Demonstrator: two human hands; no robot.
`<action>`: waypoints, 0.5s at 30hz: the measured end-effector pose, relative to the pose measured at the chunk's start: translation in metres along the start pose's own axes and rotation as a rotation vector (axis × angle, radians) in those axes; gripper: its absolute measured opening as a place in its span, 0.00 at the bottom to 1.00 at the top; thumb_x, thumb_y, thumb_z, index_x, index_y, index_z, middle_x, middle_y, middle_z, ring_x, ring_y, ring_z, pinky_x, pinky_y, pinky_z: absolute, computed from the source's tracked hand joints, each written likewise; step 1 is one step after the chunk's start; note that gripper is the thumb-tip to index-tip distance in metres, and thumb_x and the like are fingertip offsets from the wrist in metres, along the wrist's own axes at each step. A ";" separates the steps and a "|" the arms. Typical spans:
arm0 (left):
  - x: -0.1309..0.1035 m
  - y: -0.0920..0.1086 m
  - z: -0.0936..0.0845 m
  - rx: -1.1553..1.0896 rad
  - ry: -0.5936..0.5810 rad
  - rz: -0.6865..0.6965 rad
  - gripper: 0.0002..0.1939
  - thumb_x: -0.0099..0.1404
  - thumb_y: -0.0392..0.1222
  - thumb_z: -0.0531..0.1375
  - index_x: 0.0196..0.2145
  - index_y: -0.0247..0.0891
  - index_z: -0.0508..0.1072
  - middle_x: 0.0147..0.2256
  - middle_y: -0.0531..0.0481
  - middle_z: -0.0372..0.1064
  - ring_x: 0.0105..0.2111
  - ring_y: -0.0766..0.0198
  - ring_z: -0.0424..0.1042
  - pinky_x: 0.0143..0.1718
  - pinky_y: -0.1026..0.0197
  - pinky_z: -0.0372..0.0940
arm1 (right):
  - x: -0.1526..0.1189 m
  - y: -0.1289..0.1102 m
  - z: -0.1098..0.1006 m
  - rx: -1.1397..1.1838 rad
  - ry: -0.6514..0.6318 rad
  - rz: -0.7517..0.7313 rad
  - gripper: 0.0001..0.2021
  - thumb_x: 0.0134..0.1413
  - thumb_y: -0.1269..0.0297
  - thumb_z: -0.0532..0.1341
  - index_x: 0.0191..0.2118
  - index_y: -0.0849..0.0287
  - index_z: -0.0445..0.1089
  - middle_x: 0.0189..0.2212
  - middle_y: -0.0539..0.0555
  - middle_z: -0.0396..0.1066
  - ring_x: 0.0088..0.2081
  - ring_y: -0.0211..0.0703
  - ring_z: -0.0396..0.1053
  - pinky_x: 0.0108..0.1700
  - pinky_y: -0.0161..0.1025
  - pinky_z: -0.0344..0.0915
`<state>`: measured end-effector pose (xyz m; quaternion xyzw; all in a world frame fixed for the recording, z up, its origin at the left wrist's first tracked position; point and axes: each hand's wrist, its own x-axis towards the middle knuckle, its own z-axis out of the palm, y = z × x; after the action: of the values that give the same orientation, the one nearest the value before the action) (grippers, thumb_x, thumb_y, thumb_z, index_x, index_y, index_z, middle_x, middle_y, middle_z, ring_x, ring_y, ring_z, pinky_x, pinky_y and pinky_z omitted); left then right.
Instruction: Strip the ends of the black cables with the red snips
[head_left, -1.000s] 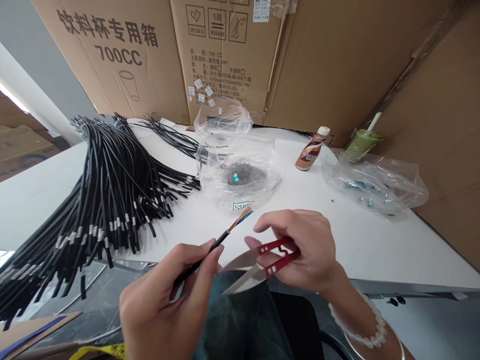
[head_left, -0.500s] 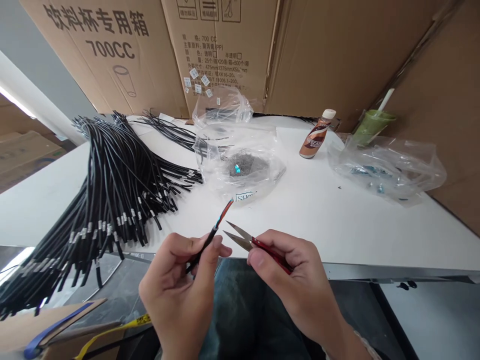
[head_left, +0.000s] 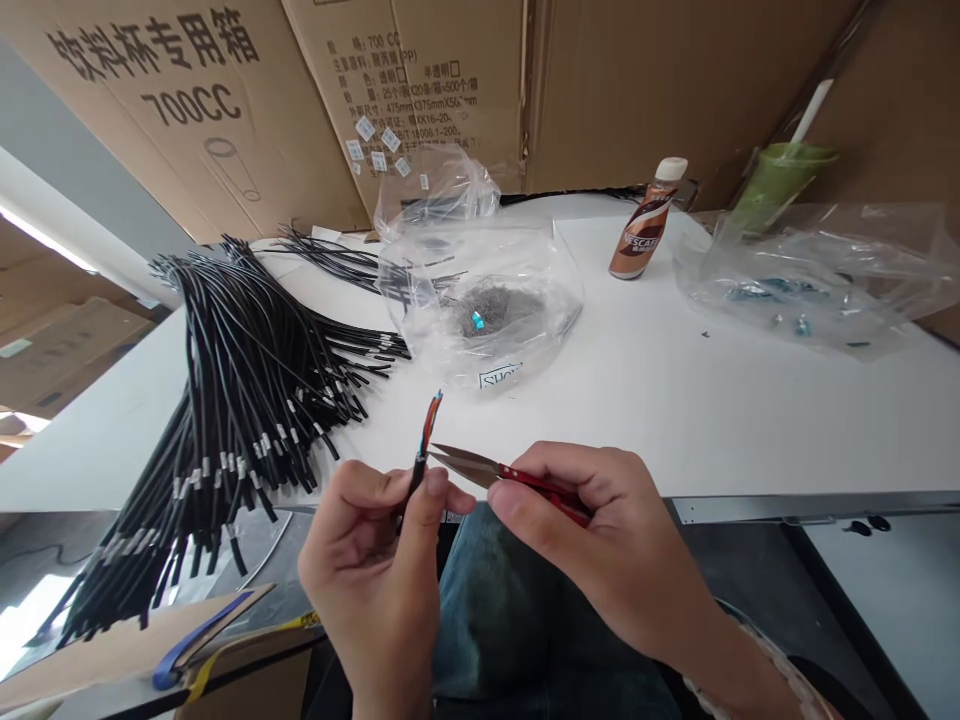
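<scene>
Held the black cable [head_left: 414,485] near upright in the left hand [head_left: 375,560], clamped between thumb and fingers just below its stripped end, by the near edge of the white table [head_left: 615,400]. Gripped the red-handled thread snips [head_left: 480,468] in the right hand [head_left: 600,520], blades slightly apart, tips close beside the base of the coloured wires [head_left: 430,422] — could not tell whether touching. Looked light and springy along the jacket, probably easy to pinch without slipping; seemed softer at the thin wires, liable to splay or nick. Seemed best held by the jacket right under the wires — steady there, but with fingertips clear of the blades. Had a bundle of black cables [head_left: 247,370] nearby, leftward.
</scene>
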<state>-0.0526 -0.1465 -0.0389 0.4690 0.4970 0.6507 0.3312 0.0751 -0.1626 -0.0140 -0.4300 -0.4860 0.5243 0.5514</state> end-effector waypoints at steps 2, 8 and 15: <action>0.000 0.000 0.000 0.007 0.001 0.000 0.12 0.56 0.33 0.66 0.24 0.41 0.64 0.18 0.61 0.65 0.18 0.69 0.71 0.19 0.69 0.66 | 0.000 0.000 -0.001 -0.003 -0.007 0.007 0.11 0.54 0.65 0.64 0.23 0.61 0.68 0.16 0.44 0.56 0.19 0.28 0.49 0.18 0.25 0.51; 0.000 -0.002 -0.001 -0.024 -0.007 -0.005 0.12 0.56 0.32 0.66 0.24 0.41 0.66 0.18 0.62 0.62 0.17 0.74 0.65 0.20 0.72 0.64 | -0.001 0.000 -0.003 0.002 -0.016 0.028 0.12 0.54 0.64 0.64 0.23 0.61 0.68 0.16 0.44 0.55 0.19 0.28 0.50 0.18 0.25 0.51; 0.000 0.002 0.003 -0.060 0.018 -0.045 0.13 0.54 0.31 0.66 0.22 0.40 0.65 0.17 0.62 0.60 0.16 0.75 0.61 0.19 0.72 0.63 | 0.000 0.001 -0.004 0.001 -0.016 0.043 0.14 0.54 0.64 0.64 0.21 0.60 0.65 0.16 0.43 0.54 0.19 0.28 0.50 0.17 0.25 0.50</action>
<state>-0.0497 -0.1464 -0.0367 0.4415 0.4906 0.6620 0.3552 0.0793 -0.1624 -0.0155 -0.4359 -0.4806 0.5398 0.5363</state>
